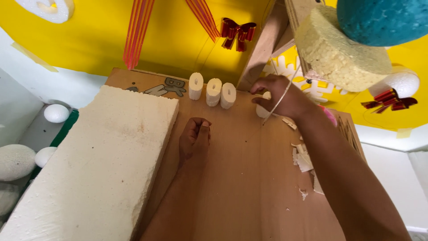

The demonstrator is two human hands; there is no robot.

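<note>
Here the right hand (278, 96) pinches a small white foam piece (262, 110) against a taut thin wire (281, 94) at one o'clock on the wooden table (240, 178). The left hand (195, 139) rests at centre — fingers curled shut, empty. Three slotted foam cutouts (213, 90) stand at twelve o'clock; a foam slab (98, 165) lies at nine.

A thick cream rectangular foam slab (96, 165) lies on the brown wooden board (240, 187). Beyond the slab's far end, 3 small white foam cut-outs (213, 91) stand in a row. Left of the slab, 2 white foam balls (56, 113) rest. A red foil bow (237, 31) hangs above the cut-outs.
</note>
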